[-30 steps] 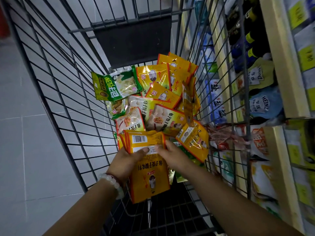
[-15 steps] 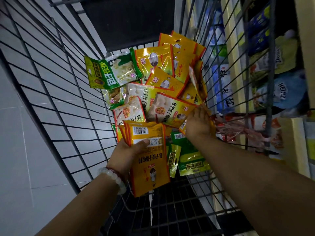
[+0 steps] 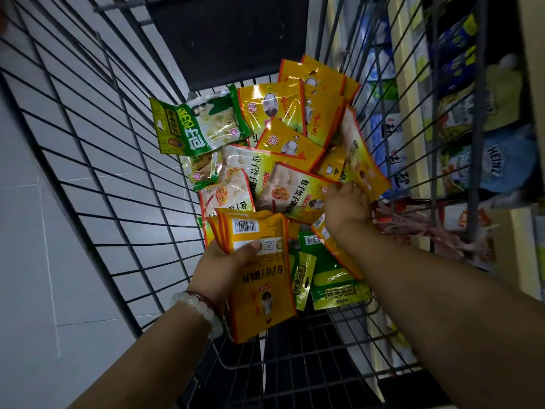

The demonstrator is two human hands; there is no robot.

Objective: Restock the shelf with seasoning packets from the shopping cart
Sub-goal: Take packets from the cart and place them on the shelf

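Inside the wire shopping cart [image 3: 97, 184] lies a pile of seasoning packets [image 3: 283, 172], mostly yellow-orange, some green. My left hand [image 3: 224, 267] grips a fanned stack of yellow packets [image 3: 262, 278], barcodes up, thumb across the top one. Further in, at the pile's right side, my right hand [image 3: 345, 208] pinches an upright yellow packet [image 3: 359, 160] that leans against the cart's right wall. A large green packet [image 3: 197, 125] lies at the pile's far left.
The store shelf [image 3: 413, 93] runs along the right, just outside the cart wall, holding blue and white bags, a Heinz pouch [image 3: 498, 166] and red-printed packets [image 3: 442, 231]. Grey floor tiles show through the cart's left side. Green packets [image 3: 336, 278] lie under my right forearm.
My right hand left the stack in my left hand, reached forward to the pile's right side and closed on an upright yellow packet. The left hand kept its stack.
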